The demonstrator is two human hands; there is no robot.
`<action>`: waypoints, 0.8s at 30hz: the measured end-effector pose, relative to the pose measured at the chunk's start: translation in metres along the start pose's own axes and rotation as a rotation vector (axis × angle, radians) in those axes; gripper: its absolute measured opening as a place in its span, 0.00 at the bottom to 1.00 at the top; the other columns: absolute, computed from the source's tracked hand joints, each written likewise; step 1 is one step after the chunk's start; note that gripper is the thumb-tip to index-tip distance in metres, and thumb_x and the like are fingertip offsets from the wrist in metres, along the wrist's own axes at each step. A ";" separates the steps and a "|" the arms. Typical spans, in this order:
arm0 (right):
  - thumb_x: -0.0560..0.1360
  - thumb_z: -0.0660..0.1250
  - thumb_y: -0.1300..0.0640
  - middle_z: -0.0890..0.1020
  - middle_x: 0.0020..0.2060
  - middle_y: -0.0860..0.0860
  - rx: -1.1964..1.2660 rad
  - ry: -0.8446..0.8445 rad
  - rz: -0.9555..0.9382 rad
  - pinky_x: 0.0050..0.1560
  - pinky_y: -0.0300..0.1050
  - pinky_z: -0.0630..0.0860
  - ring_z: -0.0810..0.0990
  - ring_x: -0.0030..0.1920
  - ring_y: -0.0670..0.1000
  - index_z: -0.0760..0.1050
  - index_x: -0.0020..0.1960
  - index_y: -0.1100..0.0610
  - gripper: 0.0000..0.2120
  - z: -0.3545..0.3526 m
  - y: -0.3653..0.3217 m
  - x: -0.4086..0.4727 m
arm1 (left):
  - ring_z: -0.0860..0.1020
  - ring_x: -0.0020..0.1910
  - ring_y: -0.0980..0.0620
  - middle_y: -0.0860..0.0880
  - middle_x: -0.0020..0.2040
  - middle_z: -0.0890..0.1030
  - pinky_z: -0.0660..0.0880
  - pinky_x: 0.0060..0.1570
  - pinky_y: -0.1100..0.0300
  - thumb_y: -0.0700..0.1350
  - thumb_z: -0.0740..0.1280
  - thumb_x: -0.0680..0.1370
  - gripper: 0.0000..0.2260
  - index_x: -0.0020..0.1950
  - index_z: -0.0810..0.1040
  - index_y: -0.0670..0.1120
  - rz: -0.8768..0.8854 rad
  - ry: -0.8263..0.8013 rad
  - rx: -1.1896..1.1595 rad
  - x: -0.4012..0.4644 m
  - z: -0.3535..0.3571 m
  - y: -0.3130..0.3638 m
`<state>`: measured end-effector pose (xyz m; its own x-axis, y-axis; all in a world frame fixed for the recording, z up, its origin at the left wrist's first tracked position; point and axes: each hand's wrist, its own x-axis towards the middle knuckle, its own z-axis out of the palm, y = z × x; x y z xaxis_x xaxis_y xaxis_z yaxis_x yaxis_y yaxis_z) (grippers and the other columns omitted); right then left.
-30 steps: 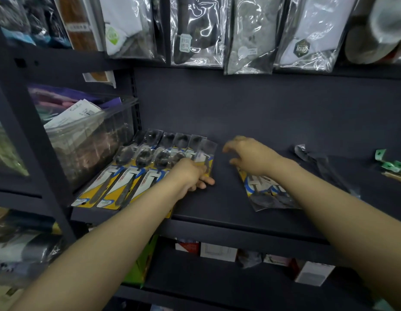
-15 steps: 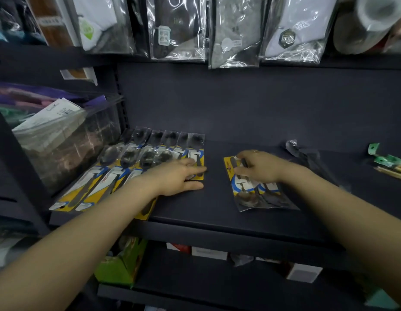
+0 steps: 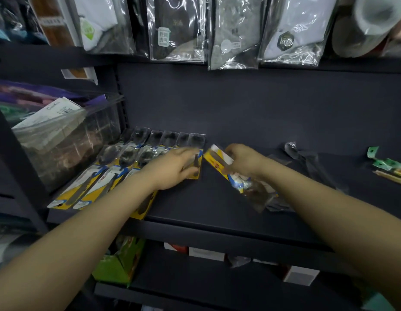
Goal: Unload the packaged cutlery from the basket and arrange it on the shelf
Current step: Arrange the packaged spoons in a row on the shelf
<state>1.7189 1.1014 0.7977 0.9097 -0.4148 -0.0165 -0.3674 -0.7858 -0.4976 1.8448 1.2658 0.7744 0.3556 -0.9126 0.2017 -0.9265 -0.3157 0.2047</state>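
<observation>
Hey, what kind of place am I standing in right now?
Most likely a small shop, mid-restock. Dark metal shelving carries a row of carded cutlery packs, bagged socks hang along the rail above, and boxed goods sit on the shelf below.

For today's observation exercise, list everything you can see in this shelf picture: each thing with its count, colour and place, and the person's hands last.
row of cutlery packs: several overlapping, yellow cards, left on the shelf
lifted cutlery pack: one, yellow, gripped beside the row
loose packs: a few, clear, under the right forearm
shelf: one, dark
clear bin: one, left bay
hanging bagged goods: several, white, grey, black, above
green-tagged sticks: a few, far right
left hand: on the row
right hand: holding the lifted pack
</observation>
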 end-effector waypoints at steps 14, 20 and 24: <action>0.70 0.71 0.52 0.72 0.63 0.53 -0.249 0.568 -0.364 0.69 0.52 0.56 0.68 0.65 0.57 0.72 0.61 0.54 0.21 0.019 -0.069 -0.022 | 0.68 0.27 0.56 0.52 0.27 0.67 0.64 0.30 0.60 0.47 0.60 0.79 0.16 0.30 0.68 0.46 -0.175 0.139 -0.206 -0.088 -0.035 0.020; 0.77 0.60 0.67 0.77 0.38 0.56 0.556 0.183 0.036 0.26 0.38 0.71 0.77 0.26 0.46 0.69 0.55 0.60 0.09 0.058 -0.050 0.006 | 0.71 0.30 0.54 0.50 0.31 0.73 0.71 0.35 0.58 0.46 0.62 0.78 0.07 0.47 0.76 0.43 -0.332 0.135 -0.600 -0.110 -0.012 0.024; 0.74 0.62 0.69 0.72 0.31 0.50 0.589 0.256 0.082 0.23 0.36 0.66 0.70 0.21 0.43 0.71 0.43 0.55 0.09 0.065 -0.045 0.028 | 0.74 0.51 0.57 0.53 0.53 0.77 0.69 0.50 0.65 0.57 0.59 0.76 0.22 0.68 0.67 0.51 -0.136 0.207 -0.057 -0.116 -0.012 0.010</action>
<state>1.7738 1.1554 0.7634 0.7813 -0.6167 0.0964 -0.1999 -0.3936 -0.8973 1.7956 1.3718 0.7648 0.4992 -0.7885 0.3592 -0.8623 -0.4111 0.2957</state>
